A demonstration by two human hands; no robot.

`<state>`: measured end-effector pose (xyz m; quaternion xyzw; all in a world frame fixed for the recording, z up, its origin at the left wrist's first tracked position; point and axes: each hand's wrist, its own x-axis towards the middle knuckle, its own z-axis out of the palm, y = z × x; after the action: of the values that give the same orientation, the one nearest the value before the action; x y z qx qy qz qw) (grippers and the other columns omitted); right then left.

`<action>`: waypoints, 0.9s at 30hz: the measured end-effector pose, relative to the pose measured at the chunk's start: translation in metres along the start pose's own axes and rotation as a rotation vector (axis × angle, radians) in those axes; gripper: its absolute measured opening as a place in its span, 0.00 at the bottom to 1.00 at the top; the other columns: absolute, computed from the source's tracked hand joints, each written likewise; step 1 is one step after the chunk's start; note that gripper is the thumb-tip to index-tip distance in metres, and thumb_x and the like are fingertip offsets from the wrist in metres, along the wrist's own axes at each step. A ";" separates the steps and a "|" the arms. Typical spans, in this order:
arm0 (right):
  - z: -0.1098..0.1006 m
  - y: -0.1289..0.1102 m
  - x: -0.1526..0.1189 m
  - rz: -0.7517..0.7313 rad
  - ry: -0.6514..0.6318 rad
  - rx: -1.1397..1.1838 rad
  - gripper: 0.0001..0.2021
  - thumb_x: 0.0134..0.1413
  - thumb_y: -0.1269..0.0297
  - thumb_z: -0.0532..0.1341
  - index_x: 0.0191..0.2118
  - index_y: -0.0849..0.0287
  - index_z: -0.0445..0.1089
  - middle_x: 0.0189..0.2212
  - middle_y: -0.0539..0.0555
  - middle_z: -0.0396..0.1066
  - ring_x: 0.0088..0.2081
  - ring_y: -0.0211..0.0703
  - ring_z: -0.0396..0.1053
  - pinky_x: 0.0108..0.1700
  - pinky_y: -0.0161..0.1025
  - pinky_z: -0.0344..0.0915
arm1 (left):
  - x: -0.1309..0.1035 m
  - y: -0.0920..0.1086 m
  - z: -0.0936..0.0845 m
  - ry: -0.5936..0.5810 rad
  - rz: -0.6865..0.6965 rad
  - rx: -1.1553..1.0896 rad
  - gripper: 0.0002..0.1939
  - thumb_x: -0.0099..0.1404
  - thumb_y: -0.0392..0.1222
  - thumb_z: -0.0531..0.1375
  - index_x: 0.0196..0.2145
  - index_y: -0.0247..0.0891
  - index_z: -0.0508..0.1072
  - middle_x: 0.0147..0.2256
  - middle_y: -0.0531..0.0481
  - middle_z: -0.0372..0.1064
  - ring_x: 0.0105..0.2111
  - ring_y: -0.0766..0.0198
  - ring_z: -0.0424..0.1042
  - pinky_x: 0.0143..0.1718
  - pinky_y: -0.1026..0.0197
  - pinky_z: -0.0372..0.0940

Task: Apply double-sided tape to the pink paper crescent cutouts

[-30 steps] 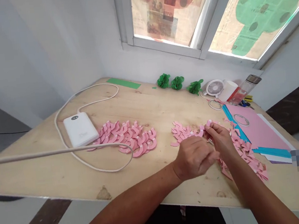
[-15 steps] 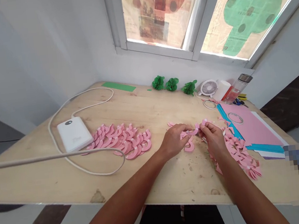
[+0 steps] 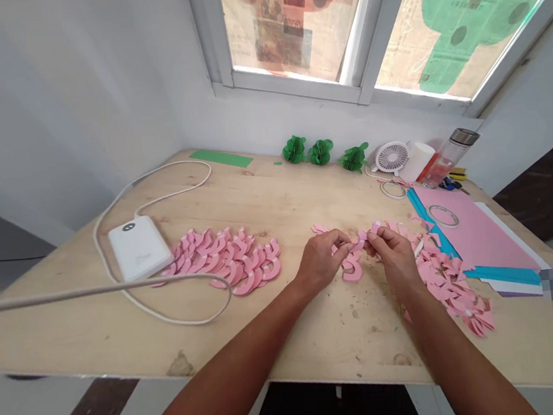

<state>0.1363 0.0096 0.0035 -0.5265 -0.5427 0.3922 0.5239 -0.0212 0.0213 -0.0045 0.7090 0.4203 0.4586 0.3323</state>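
Between my two hands is a curved pink paper strip [image 3: 360, 241], pinched at its left end by my left hand [image 3: 322, 255] and at its right end by my right hand [image 3: 390, 251]. The fingers of both hands are closed, and they partly cover the strip. Just below it on the table lies another curved pink paper piece [image 3: 352, 271]. Left of my hands spreads a pile of overlapping curved pink paper pieces [image 3: 235, 259], some with whitish patches. Beside my right forearm is a heap of pink paper scraps [image 3: 445, 281].
A white power bank [image 3: 140, 246] with a looping cable [image 3: 170, 323] sits on the left. Green paper balls [image 3: 321, 152] line the back, near a small fan [image 3: 391, 157] and a bottle [image 3: 450, 155]. Pink sheets [image 3: 478, 228] with a tape roll [image 3: 443, 216] lie right.
My hands stay at nearly the same spot, still pinching the pink paper strip, with small finger shifts. The view has turned slightly, so things on the right appear further right.
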 end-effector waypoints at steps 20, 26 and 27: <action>0.004 0.009 0.000 0.004 -0.014 -0.024 0.12 0.47 0.55 0.60 0.24 0.59 0.67 0.20 0.49 0.64 0.23 0.35 0.58 0.26 0.33 0.56 | 0.007 0.005 -0.005 0.182 -0.393 -0.701 0.06 0.52 0.40 0.58 0.23 0.34 0.69 0.24 0.51 0.69 0.26 0.67 0.67 0.28 0.66 0.58; 0.002 0.010 -0.001 0.030 0.008 -0.006 0.12 0.47 0.55 0.61 0.24 0.59 0.67 0.20 0.48 0.64 0.22 0.33 0.58 0.26 0.32 0.55 | 0.008 -0.002 -0.005 0.149 -0.419 -0.703 0.06 0.52 0.40 0.58 0.23 0.34 0.69 0.24 0.52 0.68 0.24 0.70 0.64 0.26 0.66 0.58; 0.002 0.009 -0.001 0.033 0.011 0.000 0.12 0.46 0.55 0.61 0.24 0.59 0.67 0.20 0.48 0.64 0.22 0.33 0.58 0.26 0.32 0.55 | 0.008 -0.004 -0.004 0.150 -0.424 -0.708 0.06 0.53 0.40 0.57 0.23 0.34 0.69 0.23 0.52 0.67 0.23 0.70 0.64 0.26 0.66 0.58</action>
<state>0.1361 0.0101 -0.0061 -0.5375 -0.5310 0.3978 0.5204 -0.0241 0.0303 -0.0034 0.4137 0.3964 0.5465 0.6108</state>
